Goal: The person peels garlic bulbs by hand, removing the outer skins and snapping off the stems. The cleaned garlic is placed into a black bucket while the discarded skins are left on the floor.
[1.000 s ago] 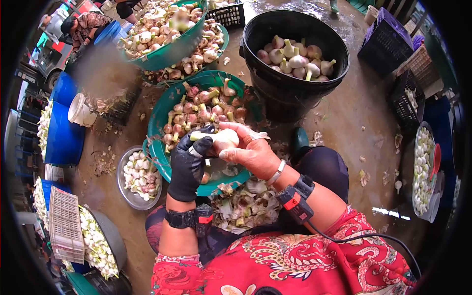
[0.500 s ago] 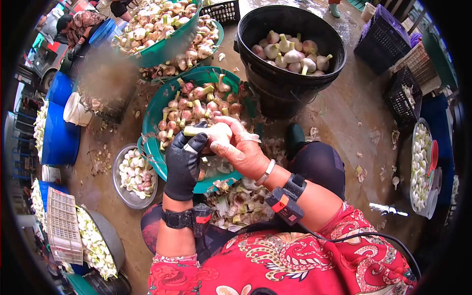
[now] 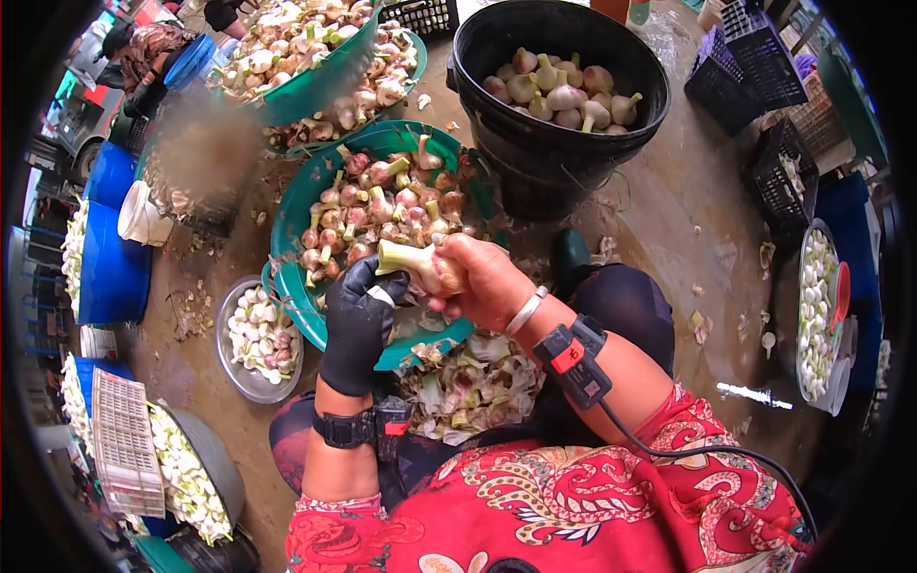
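Note:
My right hand [image 3: 482, 282], bare with a bracelet at the wrist, is wrapped around a garlic bulb [image 3: 441, 274] with a thick pale stem pointing left. My left hand [image 3: 359, 320], in a dark glove, has its fingers curled against the bulb's stem and underside. A small white piece [image 3: 381, 295] shows at the gloved fingers; what it is I cannot make out. Below the hands stands a green basin [image 3: 287, 248] with many pinkish garlic bulbs [image 3: 377, 205]. Loose peelings [image 3: 473, 396] lie in my lap.
A black bucket [image 3: 521, 167] of cleaner garlic bulbs stands ahead. To the left are a metal bowl [image 3: 229, 358] of white garlic and blue tubs [image 3: 115, 277]. A heaped green basin [image 3: 325, 86] is beyond. Dark crates [image 3: 721, 81] stand at right. Another person [image 3: 148, 57] bends at upper left.
My right hand has gone from cupping the bulb with extended fingers to wrapping around it. The bulb now shows a pinkish-brown side. My left fingers have shifted lower on the stem.

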A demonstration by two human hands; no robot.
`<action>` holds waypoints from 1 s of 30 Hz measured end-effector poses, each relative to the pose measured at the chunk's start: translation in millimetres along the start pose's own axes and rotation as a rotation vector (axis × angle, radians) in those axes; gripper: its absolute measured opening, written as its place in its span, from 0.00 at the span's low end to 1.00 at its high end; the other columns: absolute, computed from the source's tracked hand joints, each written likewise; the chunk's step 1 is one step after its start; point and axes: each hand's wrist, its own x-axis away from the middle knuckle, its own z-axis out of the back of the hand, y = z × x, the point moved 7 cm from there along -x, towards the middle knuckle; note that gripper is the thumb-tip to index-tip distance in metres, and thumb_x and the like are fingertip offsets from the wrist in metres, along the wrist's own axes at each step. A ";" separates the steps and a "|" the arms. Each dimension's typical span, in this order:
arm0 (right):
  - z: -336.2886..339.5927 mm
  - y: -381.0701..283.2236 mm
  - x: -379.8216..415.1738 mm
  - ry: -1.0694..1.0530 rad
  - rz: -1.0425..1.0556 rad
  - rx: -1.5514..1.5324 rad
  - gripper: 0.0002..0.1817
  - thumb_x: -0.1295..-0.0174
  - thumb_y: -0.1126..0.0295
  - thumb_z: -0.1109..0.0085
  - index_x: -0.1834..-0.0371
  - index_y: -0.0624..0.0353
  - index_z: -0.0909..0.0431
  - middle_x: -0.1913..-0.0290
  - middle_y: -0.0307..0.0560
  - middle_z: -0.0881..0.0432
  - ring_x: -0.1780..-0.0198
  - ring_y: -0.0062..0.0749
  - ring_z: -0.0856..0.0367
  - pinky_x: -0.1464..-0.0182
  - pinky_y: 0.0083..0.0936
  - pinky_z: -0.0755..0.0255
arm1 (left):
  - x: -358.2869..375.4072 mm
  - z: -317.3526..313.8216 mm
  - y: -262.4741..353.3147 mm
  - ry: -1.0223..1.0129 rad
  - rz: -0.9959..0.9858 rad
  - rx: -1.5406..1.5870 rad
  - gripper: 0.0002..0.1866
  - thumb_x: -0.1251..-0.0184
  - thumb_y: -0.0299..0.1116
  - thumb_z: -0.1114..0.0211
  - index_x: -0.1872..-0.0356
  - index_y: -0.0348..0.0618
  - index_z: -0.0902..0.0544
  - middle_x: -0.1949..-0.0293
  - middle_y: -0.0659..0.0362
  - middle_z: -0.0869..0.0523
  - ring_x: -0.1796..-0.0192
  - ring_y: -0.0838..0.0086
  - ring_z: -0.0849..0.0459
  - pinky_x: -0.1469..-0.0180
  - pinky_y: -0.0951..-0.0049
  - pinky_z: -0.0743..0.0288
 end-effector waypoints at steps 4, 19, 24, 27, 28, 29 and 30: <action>2.0 -7.0 1.0 0.010 0.117 0.085 0.15 0.38 0.58 0.52 0.65 0.58 0.24 0.72 0.45 0.20 0.78 0.27 0.22 0.81 0.20 0.34 | 2.0 -4.4 2.7 -0.013 0.035 0.103 0.12 0.37 0.25 0.39 0.53 0.34 0.19 0.59 0.58 0.14 0.59 0.79 0.17 0.54 0.76 0.24; -5.7 -0.6 6.2 -0.247 -0.037 0.028 0.16 0.34 0.59 0.47 0.52 0.59 0.26 0.68 0.44 0.19 0.73 0.33 0.16 0.77 0.20 0.22 | 6.2 19.3 -1.0 -0.106 0.031 0.089 0.20 0.33 0.26 0.42 0.40 0.33 0.27 0.48 0.55 0.19 0.51 0.76 0.20 0.46 0.74 0.25; 0.5 0.8 -7.8 -0.076 0.172 0.130 0.09 0.34 0.66 0.47 0.56 0.56 0.24 0.63 0.41 0.19 0.70 0.26 0.18 0.73 0.24 0.23 | 12.8 5.2 2.4 -0.015 0.012 0.035 0.16 0.41 0.19 0.39 0.50 0.34 0.20 0.56 0.60 0.15 0.60 0.79 0.18 0.55 0.77 0.24; -10.6 -31.1 4.0 0.095 0.727 0.827 0.03 0.39 0.72 0.46 0.65 0.58 0.25 0.69 0.46 0.23 0.67 0.39 0.21 0.67 0.36 0.29 | 9.6 13.5 -3.8 -0.014 0.053 0.009 0.13 0.40 0.23 0.36 0.54 0.35 0.18 0.58 0.60 0.15 0.61 0.80 0.19 0.56 0.78 0.25; -29.9 -43.8 24.9 0.232 1.170 1.206 0.01 0.42 0.75 0.45 0.67 0.59 0.26 0.71 0.49 0.25 0.66 0.45 0.24 0.65 0.40 0.31 | 8.1 17.8 -7.1 -0.014 0.066 0.049 0.12 0.40 0.25 0.36 0.55 0.35 0.18 0.58 0.60 0.15 0.61 0.80 0.19 0.55 0.78 0.25; -37.0 -49.6 35.8 0.228 1.279 1.163 0.03 0.47 0.77 0.45 0.70 0.59 0.28 0.72 0.53 0.29 0.66 0.54 0.29 0.61 0.44 0.34 | 6.0 20.6 -1.2 0.019 0.019 0.025 0.12 0.38 0.28 0.35 0.55 0.34 0.18 0.57 0.58 0.15 0.59 0.78 0.18 0.54 0.76 0.24; -39.3 -52.4 42.9 0.230 1.356 1.196 0.05 0.49 0.77 0.43 0.70 0.59 0.29 0.70 0.52 0.28 0.66 0.51 0.29 0.62 0.42 0.34 | 4.3 26.5 -1.8 0.028 0.019 0.149 0.12 0.37 0.28 0.37 0.55 0.34 0.18 0.57 0.57 0.15 0.56 0.76 0.17 0.54 0.76 0.23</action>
